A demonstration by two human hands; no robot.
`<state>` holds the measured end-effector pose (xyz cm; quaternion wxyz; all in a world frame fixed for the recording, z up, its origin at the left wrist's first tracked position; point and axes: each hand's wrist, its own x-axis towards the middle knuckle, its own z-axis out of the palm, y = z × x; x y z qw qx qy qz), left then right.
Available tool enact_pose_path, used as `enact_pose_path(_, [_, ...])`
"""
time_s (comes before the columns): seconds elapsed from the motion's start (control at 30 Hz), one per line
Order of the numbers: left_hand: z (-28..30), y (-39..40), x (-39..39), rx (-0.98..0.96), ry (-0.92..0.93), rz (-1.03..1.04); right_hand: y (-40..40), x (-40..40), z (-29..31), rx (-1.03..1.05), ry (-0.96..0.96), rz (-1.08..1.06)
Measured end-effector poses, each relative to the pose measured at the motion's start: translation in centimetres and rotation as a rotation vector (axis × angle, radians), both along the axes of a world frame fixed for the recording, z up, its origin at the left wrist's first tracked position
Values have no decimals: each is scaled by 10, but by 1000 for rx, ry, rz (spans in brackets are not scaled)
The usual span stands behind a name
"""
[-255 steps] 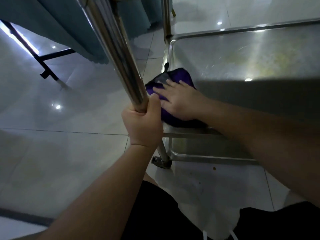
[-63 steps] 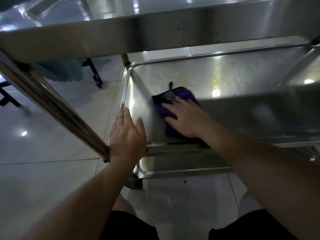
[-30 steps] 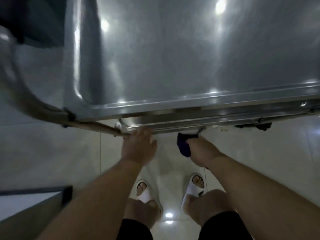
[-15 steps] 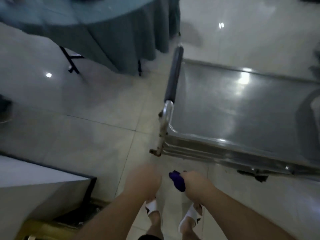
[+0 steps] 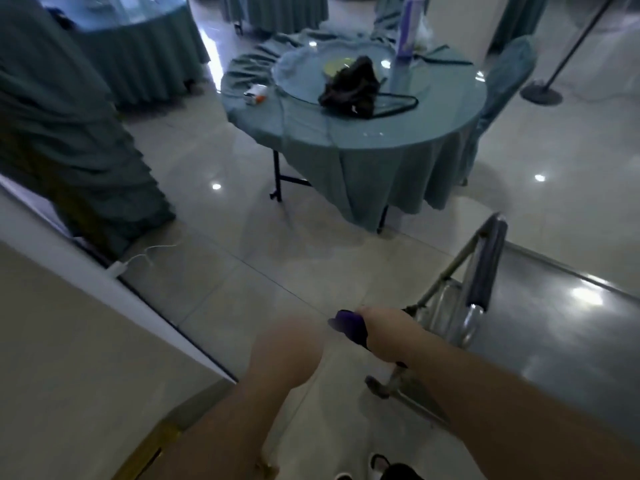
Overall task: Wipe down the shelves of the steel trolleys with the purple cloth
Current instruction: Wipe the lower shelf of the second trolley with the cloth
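Seemingly soft and light, the cloth (image 5: 348, 328) sits bunched in the right hand (image 5: 391, 336), its fingers curled round it, left of the trolley (image 5: 554, 327); the left hand (image 5: 287, 351) is too blurred to tell.

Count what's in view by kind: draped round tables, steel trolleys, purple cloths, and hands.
Draped round tables: 3
Steel trolley: 1
Purple cloth: 1
Hands: 2, left hand, right hand
Total: 7

Both forearms reach forward, low in view. Right hand (image 5: 388, 336) fisted, gripping purple cloth (image 5: 349, 327). Left hand (image 5: 291, 344) blurred, knuckles up; finger pose unclear, nothing visibly held.
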<state>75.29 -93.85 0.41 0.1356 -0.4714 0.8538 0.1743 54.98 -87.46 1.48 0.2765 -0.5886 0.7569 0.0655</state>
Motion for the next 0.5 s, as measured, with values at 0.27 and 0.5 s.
enact_pose_path(0.27, [16,-114,-7,-46,-9,98,-125,-33,4,1,-16,95])
enact_pose_path(0.5, [38,-252,-73,-103,-25,147,-269,-110,20,-134,4,89])
